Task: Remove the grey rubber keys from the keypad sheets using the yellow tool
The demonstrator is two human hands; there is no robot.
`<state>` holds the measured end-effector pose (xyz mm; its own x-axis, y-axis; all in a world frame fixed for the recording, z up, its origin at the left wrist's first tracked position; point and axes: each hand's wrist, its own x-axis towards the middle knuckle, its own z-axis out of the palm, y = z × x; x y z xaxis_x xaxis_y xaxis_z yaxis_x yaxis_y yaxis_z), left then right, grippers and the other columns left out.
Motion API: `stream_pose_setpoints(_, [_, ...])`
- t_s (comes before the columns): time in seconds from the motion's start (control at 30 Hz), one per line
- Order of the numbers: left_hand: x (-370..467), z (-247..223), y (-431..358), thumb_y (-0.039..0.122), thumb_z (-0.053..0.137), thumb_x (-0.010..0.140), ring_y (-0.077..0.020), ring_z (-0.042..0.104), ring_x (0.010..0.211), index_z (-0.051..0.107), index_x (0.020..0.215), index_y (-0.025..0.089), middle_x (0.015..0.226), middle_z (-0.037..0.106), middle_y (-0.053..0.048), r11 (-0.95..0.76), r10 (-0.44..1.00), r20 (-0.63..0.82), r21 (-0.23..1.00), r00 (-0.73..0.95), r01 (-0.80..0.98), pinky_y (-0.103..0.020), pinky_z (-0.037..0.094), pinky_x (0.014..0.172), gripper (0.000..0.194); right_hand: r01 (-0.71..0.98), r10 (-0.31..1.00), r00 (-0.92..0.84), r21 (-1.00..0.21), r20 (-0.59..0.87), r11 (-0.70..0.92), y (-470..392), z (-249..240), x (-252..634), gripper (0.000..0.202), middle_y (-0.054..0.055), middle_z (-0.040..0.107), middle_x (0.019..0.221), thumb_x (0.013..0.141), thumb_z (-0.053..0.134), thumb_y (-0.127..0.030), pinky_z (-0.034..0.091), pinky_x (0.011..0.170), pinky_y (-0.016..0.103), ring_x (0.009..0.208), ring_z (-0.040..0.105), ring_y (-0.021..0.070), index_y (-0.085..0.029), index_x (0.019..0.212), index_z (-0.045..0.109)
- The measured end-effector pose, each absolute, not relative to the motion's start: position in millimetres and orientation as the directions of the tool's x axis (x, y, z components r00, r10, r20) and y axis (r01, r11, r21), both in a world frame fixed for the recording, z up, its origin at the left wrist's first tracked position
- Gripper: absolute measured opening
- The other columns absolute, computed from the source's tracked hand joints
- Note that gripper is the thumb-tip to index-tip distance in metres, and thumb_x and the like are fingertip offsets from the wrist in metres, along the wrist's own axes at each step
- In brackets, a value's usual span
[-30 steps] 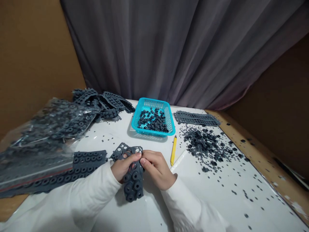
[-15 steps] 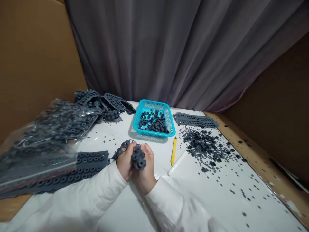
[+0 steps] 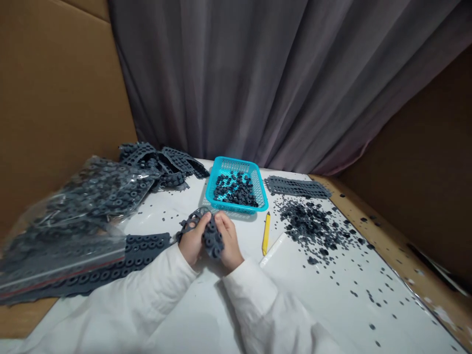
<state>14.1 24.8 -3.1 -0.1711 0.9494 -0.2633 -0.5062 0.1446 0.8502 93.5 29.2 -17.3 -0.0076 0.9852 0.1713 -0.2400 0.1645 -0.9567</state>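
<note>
From my end I have both hands close together above the bench (image 3: 195, 319), pinching one folded dark studded strip (image 3: 213, 241) between them. The left hand (image 3: 192, 244) is closed on it, thumb on top; the right hand (image 3: 229, 243) grips its other side, thumb pressed close to the left one. A holed part of the strip shows beyond my left fingers. The strip is just on the near side of the blue basket (image 3: 236, 209), which holds small dark pieces (image 3: 241, 189). Near my right hand lie a yellow tool (image 3: 266, 234) and a narrow white strip (image 3: 273, 250), with a scattered dark heap (image 3: 309, 222) beyond them. On my left, a clear bag (image 3: 114, 189) partly covers a studded sheet (image 3: 147, 242).
</note>
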Motion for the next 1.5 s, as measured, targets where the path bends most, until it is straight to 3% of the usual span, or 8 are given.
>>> stream_pose_setpoints(0.17, [-6.5, 0.5, 21.1, 0.028, 0.074, 0.059, -0.0188, 0.059, 0.068, 0.068, 0.062, 0.017, 0.065, 0.066, -0.003, 0.011, 0.981, -0.041, 0.988, -0.190, -0.156, -0.026, 0.044, 0.068, 0.013, -0.075, 0.938, -0.235, -0.967, 0.255, 0.244, 37.3, 8.3, 149.2, 0.045, 0.000, 0.041, 0.061, 0.091, 0.030, -0.046, 0.032, 0.061, 0.027, 0.060, 0.039, 0.0135, -0.016, 0.066, 0.053])
stream_pose_setpoints(0.37, [-10.5, 7.4, 12.2, 0.024, 0.072, 0.060, -0.0219, 0.058, 0.071, 0.070, 0.060, 0.025, 0.065, 0.067, -0.002, -0.075, 0.997, 0.075, 0.995, -0.006, 0.065, -0.029, 0.044, 0.073, 0.003, 0.304, 0.801, -0.491, -0.793, 0.344, 0.527, 25.4, 32.8, 160.1, 0.027, -0.001, 0.043, 0.063, 0.081, 0.054, -0.040, 0.030, 0.058, 0.025, 0.061, 0.040, 0.0127, -0.017, 0.067, 0.049])
stream_pose_setpoints(0.6, [-8.7, 7.6, 9.2, 0.025, 0.076, 0.053, -0.0282, 0.057, 0.089, 0.071, 0.066, 0.028, 0.079, 0.070, -0.002, -0.058, 0.993, 0.075, 0.982, -0.090, 0.180, -0.034, 0.035, 0.093, 0.015, 0.479, 0.760, -0.584, -0.634, 0.286, 0.607, 19.0, 36.9, 157.0, 0.029, -0.003, 0.042, 0.059, 0.081, 0.055, -0.036, 0.026, 0.054, 0.024, 0.055, 0.038, 0.0107, -0.018, 0.063, 0.044])
stream_pose_setpoints(0.87, [-4.2, 22.8, 6.2, 0.012, 0.078, 0.048, -0.0248, 0.058, 0.077, 0.067, 0.052, 0.026, 0.060, 0.063, -0.002, 0.025, 0.990, -0.029, 0.999, -0.141, -0.027, -0.029, 0.041, 0.084, 0.018, 0.579, 0.822, -0.497, -0.599, 0.278, 0.553, 18.5, 32.5, 154.7, 0.028, -0.002, 0.046, 0.054, 0.080, 0.057, -0.036, 0.024, 0.052, 0.025, 0.052, 0.039, 0.0112, -0.017, 0.061, 0.049])
stream_pose_setpoints(1.07, [-1.3, 18.9, 5.6, 0.006, 0.077, 0.047, -0.0229, 0.059, 0.082, 0.069, 0.059, 0.025, 0.066, 0.065, -0.001, 0.037, 0.974, -0.053, 0.996, -0.219, -0.076, -0.025, 0.042, 0.081, 0.023, 0.601, 0.821, -0.484, -0.567, 0.302, 0.563, 18.9, 28.5, 151.6, 0.034, -0.002, 0.044, 0.052, 0.083, 0.053, -0.034, 0.024, 0.053, 0.026, 0.051, 0.037, 0.0116, -0.018, 0.055, 0.042])
stream_pose_setpoints(1.23, [-4.1, 12.7, 12.8, 0.016, 0.075, 0.058, -0.0174, 0.056, 0.066, 0.065, 0.052, 0.022, 0.058, 0.061, 0.000, -0.021, 0.999, 0.021, 1.000, -0.033, 0.018, -0.023, 0.044, 0.067, 0.013, 0.568, 0.774, -0.561, -0.543, 0.295, 0.619, 15.2, 30.4, 149.6, 0.027, 0.001, 0.051, 0.059, 0.088, 0.045, -0.028, 0.030, 0.060, 0.028, 0.057, 0.043, 0.0139, -0.018, 0.064, 0.050])
stream_pose_setpoints(1.37, [-2.6, 9.5, 14.7, 0.029, 0.072, 0.064, -0.0096, 0.041, 0.042, 0.051, 0.039, 0.018, 0.039, 0.044, 0.004, 0.130, 0.984, -0.115, 0.987, 0.139, -0.099, -0.022, 0.036, 0.046, 0.034, 0.380, 0.747, -0.604, -0.723, 0.279, 0.577, 10.3, 32.1, 146.3, 0.029, 0.003, 0.054, 0.064, 0.091, 0.038, -0.027, 0.034, 0.062, 0.027, 0.061, 0.046, 0.0141, -0.017, 0.070, 0.056])
stream_pose_setpoints(1.5, [5.5, 15.1, 10.2, 0.034, 0.076, 0.058, -0.0083, 0.045, 0.041, 0.055, 0.051, 0.014, 0.043, 0.050, 0.004, 0.374, 0.926, -0.347, 0.802, 0.146, -0.466, -0.019, 0.036, 0.041, 0.030, 0.096, 0.829, -0.506, -0.940, 0.238, 0.328, 8.1, 27.6, 138.2, 0.033, -0.001, 0.047, 0.059, 0.089, 0.041, -0.034, 0.034, 0.056, 0.024, 0.057, 0.040, 0.0114, -0.016, 0.063, 0.051])
